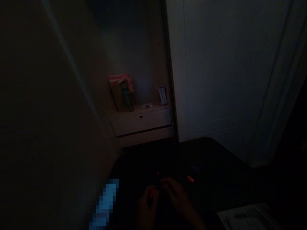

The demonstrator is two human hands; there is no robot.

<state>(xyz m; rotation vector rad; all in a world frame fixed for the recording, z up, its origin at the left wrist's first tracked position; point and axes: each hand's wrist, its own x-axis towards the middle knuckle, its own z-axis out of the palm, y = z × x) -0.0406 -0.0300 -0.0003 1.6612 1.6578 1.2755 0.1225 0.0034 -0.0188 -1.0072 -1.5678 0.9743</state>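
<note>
The picture is very dark. Over a black tabletop, my left hand is closed with a small red object showing between thumb and fingers; its kind cannot be made out. Close beside it, my right hand has its fingers bent together near the left fingertips. Whatever the right fingers hold, if anything, is lost in the dark. A tiny red piece lies just beyond the hands. Farther right is an orange-red oblong piece, with a dim purplish thing behind it.
A pixelated bright blue strip is at the lower left. Paper or a booklet lies at the lower right. Behind the table stand drawers, with a green-topped bottle and a red-and-white cloth above them. A pale door panel rises at right.
</note>
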